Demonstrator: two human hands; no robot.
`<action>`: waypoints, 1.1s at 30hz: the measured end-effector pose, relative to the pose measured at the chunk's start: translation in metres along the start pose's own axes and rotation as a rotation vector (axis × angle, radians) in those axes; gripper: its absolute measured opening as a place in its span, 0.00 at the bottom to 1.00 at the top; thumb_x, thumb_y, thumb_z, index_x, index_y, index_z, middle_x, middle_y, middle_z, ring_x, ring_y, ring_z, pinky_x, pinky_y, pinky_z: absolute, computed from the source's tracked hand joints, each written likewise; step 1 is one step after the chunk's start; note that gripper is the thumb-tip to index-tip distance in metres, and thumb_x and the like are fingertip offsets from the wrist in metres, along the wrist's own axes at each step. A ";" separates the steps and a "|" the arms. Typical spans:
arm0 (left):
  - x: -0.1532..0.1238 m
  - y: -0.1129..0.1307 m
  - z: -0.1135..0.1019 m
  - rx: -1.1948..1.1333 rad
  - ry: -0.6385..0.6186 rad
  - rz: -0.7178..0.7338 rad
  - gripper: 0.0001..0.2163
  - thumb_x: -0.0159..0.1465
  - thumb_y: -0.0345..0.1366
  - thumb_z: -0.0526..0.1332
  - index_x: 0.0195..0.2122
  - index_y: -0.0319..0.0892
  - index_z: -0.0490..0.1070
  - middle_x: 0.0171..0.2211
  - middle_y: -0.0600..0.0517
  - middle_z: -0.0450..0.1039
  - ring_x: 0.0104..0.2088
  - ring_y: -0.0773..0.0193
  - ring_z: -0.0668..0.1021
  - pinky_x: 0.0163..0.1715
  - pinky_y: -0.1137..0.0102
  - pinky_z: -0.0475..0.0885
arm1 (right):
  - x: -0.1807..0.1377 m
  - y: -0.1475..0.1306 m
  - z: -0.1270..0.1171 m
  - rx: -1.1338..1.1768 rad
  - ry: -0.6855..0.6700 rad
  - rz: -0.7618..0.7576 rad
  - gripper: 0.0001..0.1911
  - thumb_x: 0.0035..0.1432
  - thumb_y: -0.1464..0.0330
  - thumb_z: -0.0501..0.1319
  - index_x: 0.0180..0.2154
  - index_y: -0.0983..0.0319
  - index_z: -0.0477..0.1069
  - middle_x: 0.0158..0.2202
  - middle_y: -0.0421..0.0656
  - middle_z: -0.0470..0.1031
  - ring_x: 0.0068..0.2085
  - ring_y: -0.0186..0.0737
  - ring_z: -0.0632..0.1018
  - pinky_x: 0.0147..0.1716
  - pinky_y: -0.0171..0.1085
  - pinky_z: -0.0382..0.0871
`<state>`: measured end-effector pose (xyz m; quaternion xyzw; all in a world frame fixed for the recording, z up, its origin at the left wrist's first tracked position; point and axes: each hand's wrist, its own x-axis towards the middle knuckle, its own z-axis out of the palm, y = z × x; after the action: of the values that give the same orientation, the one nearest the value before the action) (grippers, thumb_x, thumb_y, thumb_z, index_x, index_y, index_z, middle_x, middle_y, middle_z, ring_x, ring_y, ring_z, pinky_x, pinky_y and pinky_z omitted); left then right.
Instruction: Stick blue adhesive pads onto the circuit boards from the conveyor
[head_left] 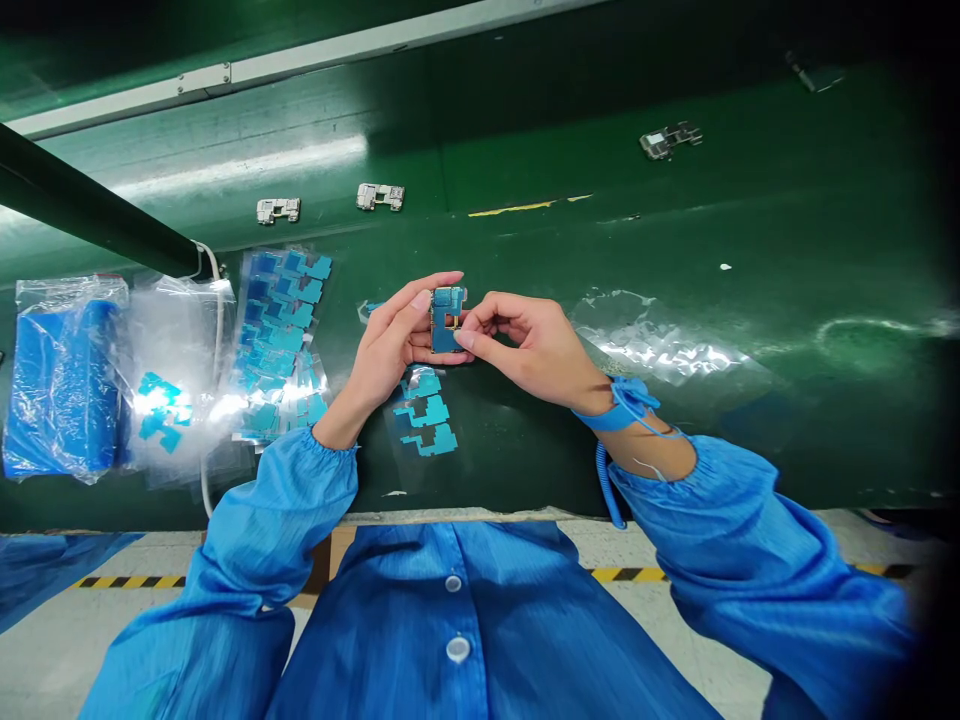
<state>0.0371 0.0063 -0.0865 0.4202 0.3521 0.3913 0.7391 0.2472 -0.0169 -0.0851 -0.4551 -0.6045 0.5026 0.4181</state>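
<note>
A small circuit board (448, 318), partly covered in blue film, rests upright across the fingers of my left hand (397, 330), whose thumb grips its upper left edge. My right hand (525, 340) is closed at the board's lower right, thumb and index fingertip touching its edge. Whether a separate piece of film lies in that pinch cannot be made out. Just below my hands is a clear sheet with several blue cut-out stickers (435, 410). A blue wrist strap (619, 408) with a coiled cord circles my right wrist.
More sheets of blue stickers (281, 330) lie on the left, beside clear plastic sleeves (180, 330) and a bagged blue stack (64, 385). Several bare boards (380, 197) sit farther back on the green bench (525, 470). Crinkled clear film (667, 340) lies right. A dark post (97, 200) slants in.
</note>
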 end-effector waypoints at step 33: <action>0.000 0.001 -0.001 0.053 -0.042 0.004 0.32 0.75 0.62 0.61 0.70 0.43 0.75 0.51 0.45 0.87 0.48 0.50 0.91 0.46 0.61 0.90 | 0.000 0.001 -0.002 -0.052 0.006 -0.055 0.11 0.67 0.61 0.72 0.36 0.60 0.76 0.36 0.43 0.81 0.35 0.39 0.77 0.37 0.42 0.73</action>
<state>0.0364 0.0071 -0.0863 0.4487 0.3459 0.3743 0.7341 0.2492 -0.0162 -0.0861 -0.4504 -0.6286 0.4737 0.4216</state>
